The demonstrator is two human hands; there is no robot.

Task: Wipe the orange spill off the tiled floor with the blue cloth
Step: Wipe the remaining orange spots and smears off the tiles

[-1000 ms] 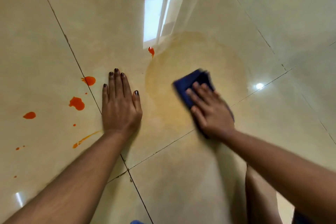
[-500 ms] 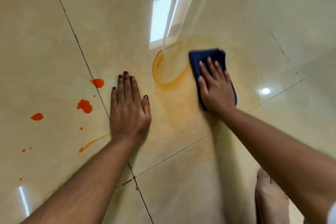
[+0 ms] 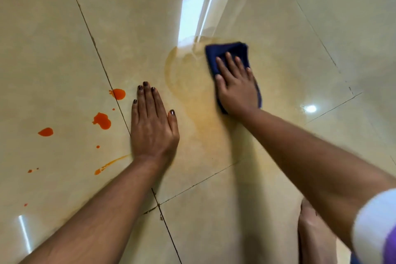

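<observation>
on glossy beige tiles [image 3: 278, 28], perhaps wet: orange smear [image 3: 203, 118]

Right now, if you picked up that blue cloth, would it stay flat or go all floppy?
Probably floppy: the blue cloth lies folded and bunched under the right hand, not stiff like a board. It likely slides easily, since the tiled floor is glossy and smeared wet with the orange spill. It may be damp and slightly heavier.

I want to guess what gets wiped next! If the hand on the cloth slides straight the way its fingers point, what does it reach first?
The right hand presses the cloth, fingers pointing up the floor. Just ahead is the smear's pale edge, then the window reflection. Beyond that, bare tile.
</observation>
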